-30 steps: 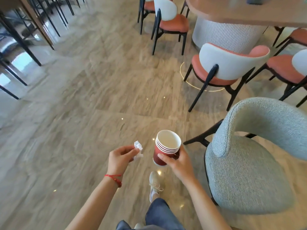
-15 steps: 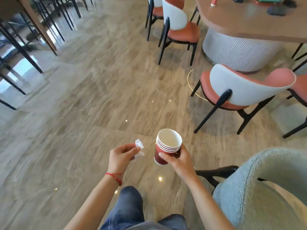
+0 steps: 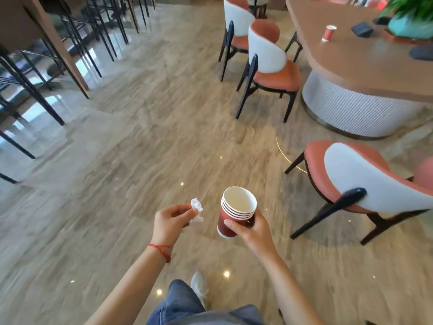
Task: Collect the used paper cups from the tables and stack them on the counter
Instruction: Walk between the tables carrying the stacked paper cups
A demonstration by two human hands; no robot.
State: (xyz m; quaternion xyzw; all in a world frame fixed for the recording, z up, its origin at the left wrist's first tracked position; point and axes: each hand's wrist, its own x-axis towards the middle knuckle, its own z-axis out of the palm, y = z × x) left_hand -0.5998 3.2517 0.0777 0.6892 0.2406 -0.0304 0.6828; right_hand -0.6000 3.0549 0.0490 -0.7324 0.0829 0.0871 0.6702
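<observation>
Through the head camera I see the view has swung since a second ago: the grey chair that filled the right side is gone, and the long counter (image 3: 365, 66) now shows at upper right with a single red cup (image 3: 329, 33) standing on it, near its rounded end. That tells me there is at least one more used cup to fetch before any stacking is finished.

My right hand (image 3: 251, 227) grips the nested stack of red cups (image 3: 235, 212) around its side, fingers curled, the open mouth tilted up and away from me; the hold looks the same as before. Just left of the stack, apart from it, my left hand (image 3: 171, 222) pinches a crumpled scrap of clear wrapper (image 3: 196, 209).

Between the stack and the counter stand the orange-and-white chairs (image 3: 269, 59), so I judge the walk should pass left of them to reach that cup.
</observation>
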